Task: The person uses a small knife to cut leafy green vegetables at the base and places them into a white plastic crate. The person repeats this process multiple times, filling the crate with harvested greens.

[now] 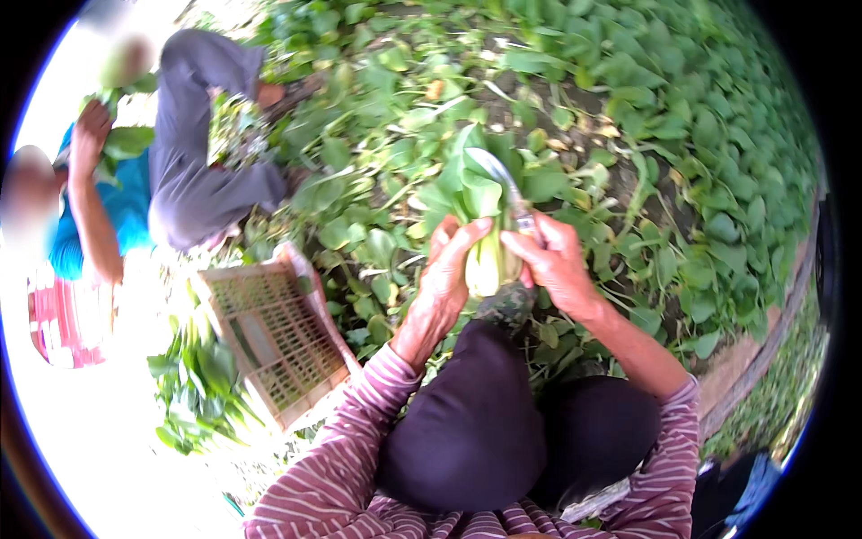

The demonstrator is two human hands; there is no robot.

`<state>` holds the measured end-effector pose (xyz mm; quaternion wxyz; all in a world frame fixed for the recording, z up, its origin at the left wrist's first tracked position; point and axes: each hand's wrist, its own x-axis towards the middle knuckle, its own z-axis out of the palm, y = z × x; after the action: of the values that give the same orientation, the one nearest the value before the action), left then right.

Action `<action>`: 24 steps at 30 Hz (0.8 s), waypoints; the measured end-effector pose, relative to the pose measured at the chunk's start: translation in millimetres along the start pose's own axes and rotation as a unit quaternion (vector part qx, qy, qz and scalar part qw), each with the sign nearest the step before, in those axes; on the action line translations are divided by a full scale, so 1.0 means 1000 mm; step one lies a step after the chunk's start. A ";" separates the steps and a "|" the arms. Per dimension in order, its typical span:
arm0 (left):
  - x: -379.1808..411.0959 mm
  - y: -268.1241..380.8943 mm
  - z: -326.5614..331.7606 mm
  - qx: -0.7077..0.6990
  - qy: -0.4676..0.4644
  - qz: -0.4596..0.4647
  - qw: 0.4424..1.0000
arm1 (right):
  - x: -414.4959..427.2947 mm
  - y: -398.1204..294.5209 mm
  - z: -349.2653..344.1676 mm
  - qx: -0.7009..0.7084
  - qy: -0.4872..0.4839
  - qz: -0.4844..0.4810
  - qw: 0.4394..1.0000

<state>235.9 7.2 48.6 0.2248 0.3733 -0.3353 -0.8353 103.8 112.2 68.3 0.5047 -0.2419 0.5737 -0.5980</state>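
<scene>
A head of leafy greens with pale stalks [483,266], like bok choy, stands upright between my two hands, its leaves pointing away from me. My left hand [450,269] grips it from the left, the thumb across the stalks. In my right hand [555,266] is the handle of a sickle with a curved metal blade [497,167]; the blade arches up beside and over the leaves. The fingertips of my right hand are close against the right side of the stalks; whether they press on them I cannot tell.
A plastic crate [273,337] lies tilted at my left, with a pile of cut greens [202,377] beyond it. Another person [195,141] sits at the upper left, holding leaves. Growing leafy plants [673,87] cover the ground ahead and right, bounded by an edging [774,357].
</scene>
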 end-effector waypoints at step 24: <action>-0.587 0.177 -0.411 0.084 0.595 0.480 0.639 | 0.018 -0.050 0.047 -0.327 -0.091 -0.008 0.941</action>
<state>940.8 94.3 250.8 0.7127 0.5936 -0.3302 -0.1752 121.7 67.7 120.1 0.4427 -0.4514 0.6873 -0.3576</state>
